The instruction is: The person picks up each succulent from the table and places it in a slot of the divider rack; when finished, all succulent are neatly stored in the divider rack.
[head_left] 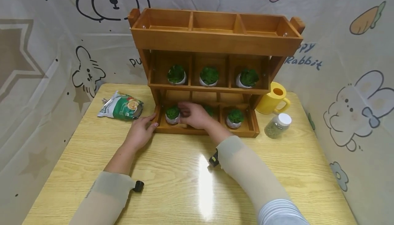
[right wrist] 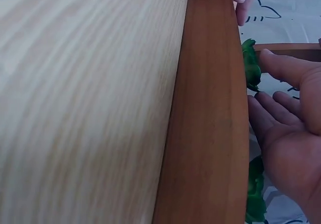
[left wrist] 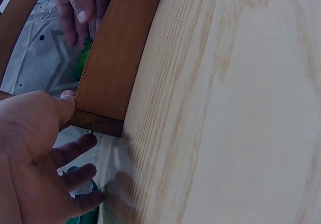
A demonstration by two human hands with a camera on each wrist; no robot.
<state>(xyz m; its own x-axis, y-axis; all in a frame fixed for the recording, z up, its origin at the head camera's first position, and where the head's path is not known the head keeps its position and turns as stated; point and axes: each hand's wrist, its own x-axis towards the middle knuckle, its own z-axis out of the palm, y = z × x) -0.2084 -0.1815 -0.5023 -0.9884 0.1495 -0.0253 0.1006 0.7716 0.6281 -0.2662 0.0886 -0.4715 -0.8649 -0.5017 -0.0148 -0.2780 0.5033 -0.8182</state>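
A wooden tiered planter shelf (head_left: 215,43) stands on the table. Against the left front corner of its bottom tray rests my left hand (head_left: 140,134), thumb on the wood and the other fingers extended, as the left wrist view also shows. My right hand (head_left: 195,115) reaches into the bottom tray beside the leftmost potted succulent (head_left: 173,114). In the right wrist view, the right thumb and fingers are spread next to green leaves (right wrist: 252,66); whether they touch is unclear. A middle succulent (head_left: 208,110) is mostly hidden behind the right hand, and another succulent (head_left: 234,117) sits at right.
Three potted succulents, the middle one (head_left: 209,76) among them, fill the second tier. A green-and-white bag (head_left: 123,107) with a clip lies left of the shelf. To its right are a yellow watering can (head_left: 271,100) and a white-lidded jar (head_left: 277,126).
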